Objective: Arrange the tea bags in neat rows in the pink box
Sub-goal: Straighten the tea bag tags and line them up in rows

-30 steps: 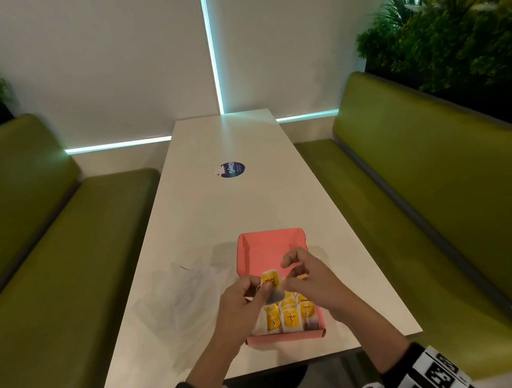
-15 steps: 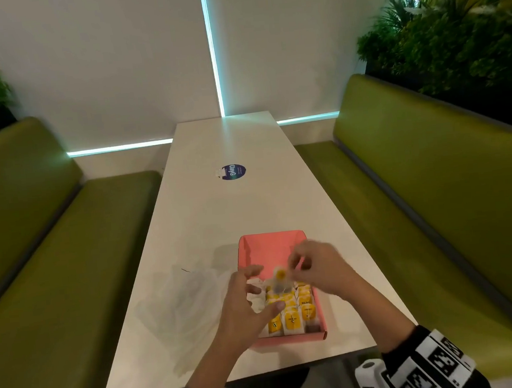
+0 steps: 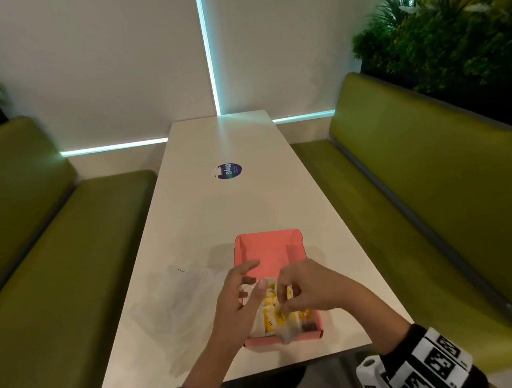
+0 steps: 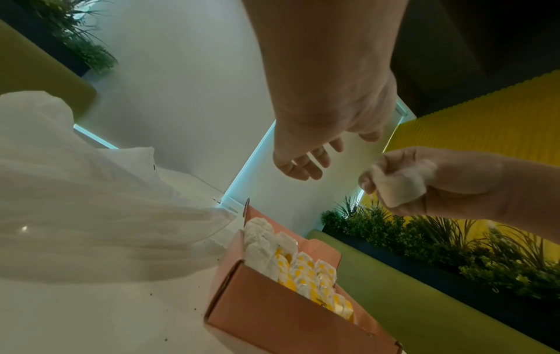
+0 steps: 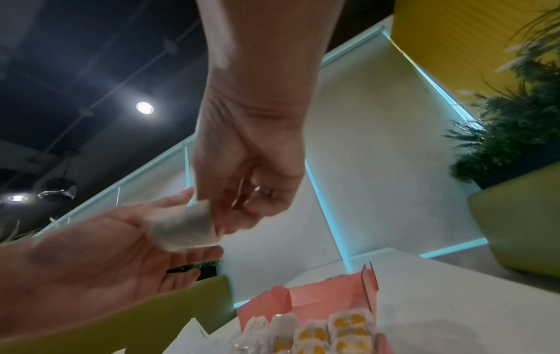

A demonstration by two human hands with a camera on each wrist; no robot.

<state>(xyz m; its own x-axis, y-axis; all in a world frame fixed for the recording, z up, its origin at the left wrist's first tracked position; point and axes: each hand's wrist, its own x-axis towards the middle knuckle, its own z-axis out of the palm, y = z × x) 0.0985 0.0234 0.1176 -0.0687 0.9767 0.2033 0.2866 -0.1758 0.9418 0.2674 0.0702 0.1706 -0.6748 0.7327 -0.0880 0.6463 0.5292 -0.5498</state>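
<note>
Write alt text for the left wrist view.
The right hand pinches a white tea bag above the pink box, which holds rows of yellow-labelled tea bags. The left hand hovers open; a clear plastic bag lies beside the box.

Black sleeves (image 3: 410,339) — wrist bands (image 3: 430,361) with black-and-white square markers.

My booth: white table (image 3: 219,215), green benches (image 3: 417,179) either side, white wall (image 3: 113,67), cyan light strips (image 3: 208,49), plants (image 3: 451,31).

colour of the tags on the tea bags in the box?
Yellow, on white bags. The tea bags in the pink box show it best in the left wrist view.
</note>
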